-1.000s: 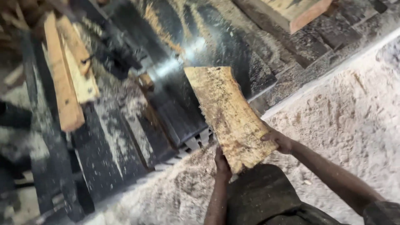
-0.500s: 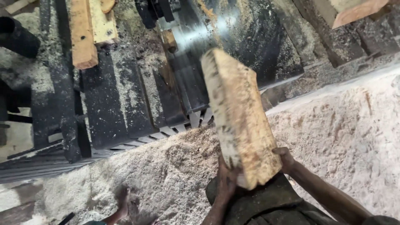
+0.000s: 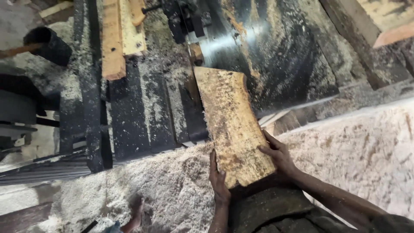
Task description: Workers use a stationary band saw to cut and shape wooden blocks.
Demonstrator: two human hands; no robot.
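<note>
A rough yellowish wooden slab lies flat, its far end close to a shiny saw blade on a dark metal saw table. My left hand presses against the slab's near left edge. My right hand grips the near right edge. Both hands hold the slab's near end, which rests over a dark rounded log beside the sawdust heap. Sawdust clings to the slab's surface.
Two pale planks lie on the table at the far left. A thick sawdust heap spreads right and in front. A large timber block sits top right. A dark pipe is at left. A bare foot shows at the bottom.
The slab, held tilted up on edge before, now lies flat with its far end moved up toward the saw blade. Both hands stay on its near end.
</note>
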